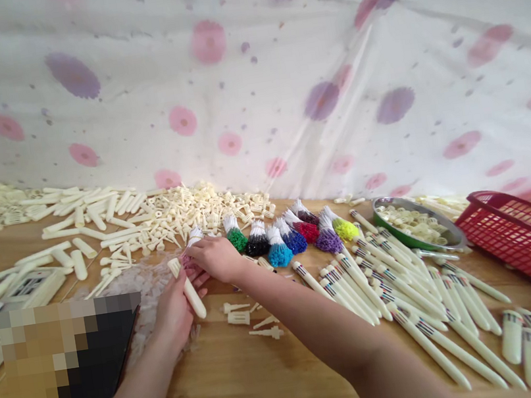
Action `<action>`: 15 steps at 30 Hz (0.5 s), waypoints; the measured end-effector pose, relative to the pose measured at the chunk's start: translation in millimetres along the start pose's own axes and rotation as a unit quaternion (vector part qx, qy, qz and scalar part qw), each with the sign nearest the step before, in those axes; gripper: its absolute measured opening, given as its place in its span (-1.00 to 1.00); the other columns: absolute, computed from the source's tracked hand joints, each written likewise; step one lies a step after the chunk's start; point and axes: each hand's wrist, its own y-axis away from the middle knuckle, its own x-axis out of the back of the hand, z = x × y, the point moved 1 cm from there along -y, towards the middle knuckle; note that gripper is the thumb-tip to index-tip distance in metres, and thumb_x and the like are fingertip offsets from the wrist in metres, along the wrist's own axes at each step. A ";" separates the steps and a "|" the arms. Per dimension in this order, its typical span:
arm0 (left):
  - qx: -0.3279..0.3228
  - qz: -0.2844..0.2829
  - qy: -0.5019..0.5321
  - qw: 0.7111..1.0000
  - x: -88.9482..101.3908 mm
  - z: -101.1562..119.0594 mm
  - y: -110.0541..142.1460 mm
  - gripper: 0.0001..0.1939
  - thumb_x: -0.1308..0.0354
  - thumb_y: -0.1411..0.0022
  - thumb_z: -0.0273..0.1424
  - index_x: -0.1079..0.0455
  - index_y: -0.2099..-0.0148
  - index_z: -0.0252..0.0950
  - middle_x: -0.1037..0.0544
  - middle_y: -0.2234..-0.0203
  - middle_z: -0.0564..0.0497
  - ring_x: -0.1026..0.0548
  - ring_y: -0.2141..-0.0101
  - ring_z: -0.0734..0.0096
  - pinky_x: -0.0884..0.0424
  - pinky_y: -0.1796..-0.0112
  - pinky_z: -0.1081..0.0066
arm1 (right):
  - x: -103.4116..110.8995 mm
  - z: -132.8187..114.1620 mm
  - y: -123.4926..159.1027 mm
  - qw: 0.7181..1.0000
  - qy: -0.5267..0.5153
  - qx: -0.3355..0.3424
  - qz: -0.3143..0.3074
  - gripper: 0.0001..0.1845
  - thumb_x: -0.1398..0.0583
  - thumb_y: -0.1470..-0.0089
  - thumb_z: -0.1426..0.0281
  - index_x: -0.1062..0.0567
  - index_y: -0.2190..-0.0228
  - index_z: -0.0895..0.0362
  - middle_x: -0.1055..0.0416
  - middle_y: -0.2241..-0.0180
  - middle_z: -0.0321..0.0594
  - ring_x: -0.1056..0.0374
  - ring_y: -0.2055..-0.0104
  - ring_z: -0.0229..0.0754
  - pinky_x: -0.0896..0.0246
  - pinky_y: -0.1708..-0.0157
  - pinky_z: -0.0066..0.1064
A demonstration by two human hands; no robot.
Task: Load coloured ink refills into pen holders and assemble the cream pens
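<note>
A smooth, cream, plastic-looking barrel (190,293) is grasped in the left hand's (172,311) grip above the wooden bench (254,390), its long axis slanted, rounded end pointed nearward and right. The right hand (218,258) is held at a thin-stemmed pink bundle (194,235); whether its grip is clenched cannot be told.

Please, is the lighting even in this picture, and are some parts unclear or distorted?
Head view: light is soft, with faint shadows on the wooden table; coarse square blocks hide detail over part of the black flat object; the right corners darken; edges look stretched, probably by a wide lens.
</note>
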 end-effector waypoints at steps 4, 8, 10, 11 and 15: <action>0.002 -0.003 -0.002 1.000 -0.3 0.2 0.3 -0.80 0.06 -0.26 -0.50 -0.39 0.30 -0.32 -0.56 0.42 0.00 -0.54 0.44 0.46 -0.36 0.48 0.52 | 0.5 2.0 1.9 0.999 -0.007 0.033 -0.002 -0.84 -0.09 -0.16 0.42 -0.43 0.40 0.21 -0.43 0.42 -0.16 -0.30 0.35 -0.18 -0.13 0.36 -0.42; -0.002 0.000 -0.007 1.000 -1.4 -0.7 1.2 -0.81 0.05 -0.24 -0.50 -0.39 0.33 -0.32 -0.55 0.46 0.01 -0.52 0.46 0.46 -0.37 0.46 0.51 | 0.9 1.5 6.9 0.997 -0.032 0.069 0.010 -0.79 -0.02 -0.20 0.45 -0.44 0.31 0.24 -0.46 0.37 -0.10 -0.34 0.29 -0.18 -0.18 0.28 -0.41; -0.008 0.001 -0.010 1.000 -1.8 -0.6 1.9 -0.84 0.02 -0.22 -0.50 -0.37 0.35 -0.31 -0.52 0.51 0.04 -0.50 0.49 0.47 -0.37 0.46 0.51 | 1.5 -1.2 10.9 0.995 -0.050 0.087 0.023 -0.79 -0.02 -0.20 0.45 -0.44 0.26 0.25 -0.47 0.28 -0.06 -0.34 0.20 -0.19 -0.19 0.19 -0.40; -0.012 0.001 -0.013 1.000 -1.8 0.0 2.5 -0.86 0.01 -0.20 -0.49 -0.36 0.36 -0.30 -0.51 0.53 0.06 -0.49 0.51 0.47 -0.36 0.47 0.50 | 2.5 -3.1 13.8 0.993 -0.059 0.095 0.029 -0.79 -0.03 -0.19 0.45 -0.44 0.24 0.25 -0.47 0.23 -0.06 -0.34 0.16 -0.20 -0.18 0.14 -0.40; -0.027 -0.014 -0.040 0.999 0.3 4.8 7.7 -0.88 -0.08 -0.14 -0.36 -0.34 0.37 -0.30 -0.51 0.50 0.04 -0.47 0.52 0.44 -0.34 0.51 0.49 | 15.6 -9.7 33.1 0.983 -0.134 0.058 0.113 -0.80 -0.08 -0.15 0.37 -0.47 0.26 0.19 -0.48 0.19 -0.10 -0.36 0.11 -0.21 -0.21 0.07 -0.40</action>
